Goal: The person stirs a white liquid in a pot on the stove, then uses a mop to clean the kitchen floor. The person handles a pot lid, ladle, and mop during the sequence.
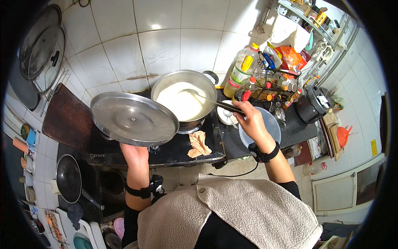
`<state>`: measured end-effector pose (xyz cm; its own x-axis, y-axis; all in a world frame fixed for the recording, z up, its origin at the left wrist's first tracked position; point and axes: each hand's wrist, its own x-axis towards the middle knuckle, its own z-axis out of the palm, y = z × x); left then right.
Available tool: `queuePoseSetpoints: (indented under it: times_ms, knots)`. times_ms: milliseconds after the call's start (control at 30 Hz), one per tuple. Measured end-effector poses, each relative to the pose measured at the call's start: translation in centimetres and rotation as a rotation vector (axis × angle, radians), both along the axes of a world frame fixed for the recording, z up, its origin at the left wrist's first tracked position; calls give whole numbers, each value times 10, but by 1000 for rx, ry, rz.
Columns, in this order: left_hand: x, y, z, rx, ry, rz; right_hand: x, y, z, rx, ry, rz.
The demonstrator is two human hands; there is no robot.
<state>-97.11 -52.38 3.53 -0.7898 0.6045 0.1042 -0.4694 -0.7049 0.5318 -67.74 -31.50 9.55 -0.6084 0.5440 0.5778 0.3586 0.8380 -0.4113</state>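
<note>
A metal pot (184,99) holding white liquid stands on the burner of a black gas stove (174,155). My right hand (251,120) grips the dark handle of a metal ladle (203,97), whose bowl end dips into the liquid. A large round metal lid (133,118) is held up by my left hand (135,154) from below, left of the pot, its inner side facing up; the fingers are mostly hidden behind it. A crumpled tan cloth (199,144) lies on the stove in front of the pot. A white bowl (224,115) with a white spoon sits right of the pot, partly behind the ladle handle.
A clear plastic basin (270,121) lies under my right forearm. Behind it are an oil bottle (242,73) and a black wire rack (275,74) of condiments. A black appliance (312,104) stands farther right. To the left are a dark board (67,116) and a frying pan (68,177).
</note>
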Motion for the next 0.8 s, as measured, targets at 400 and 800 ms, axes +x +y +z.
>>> queuePoseSetpoints:
  times_ms: [400,800]
  knots:
    - [-20,40,47,-88,272,28,30,-5,16,64,-7,56]
    - [-18,66,73,-109,555,77,16,-18,14,30,-111,179]
